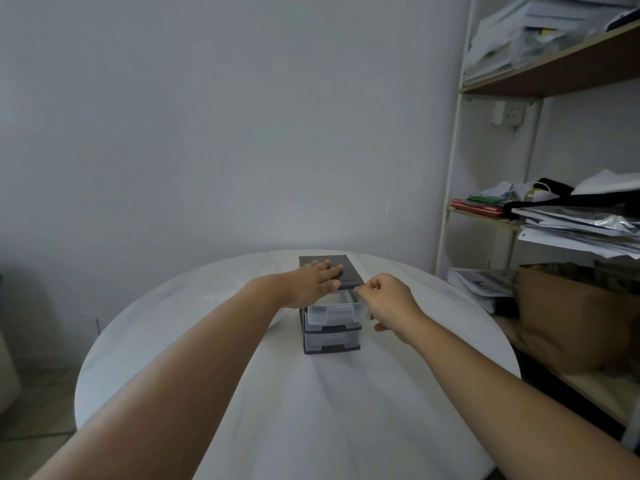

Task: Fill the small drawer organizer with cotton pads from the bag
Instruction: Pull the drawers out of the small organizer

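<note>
So I'm barely started: left hand (313,278) flat and open on the organizer (331,306) mid-table (207,341), right hand (384,299) pinched at the empty top drawer (330,311), no pads in yet.

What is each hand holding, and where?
Left hand lies flat on the organizer's dark top. Right hand is at the open top drawer's right edge; grip unclear.

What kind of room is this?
Probably a home office or study corner. A shelf against the wall is piled with papers, and a round white table holds a small drawer organizer that the person works at.
</note>
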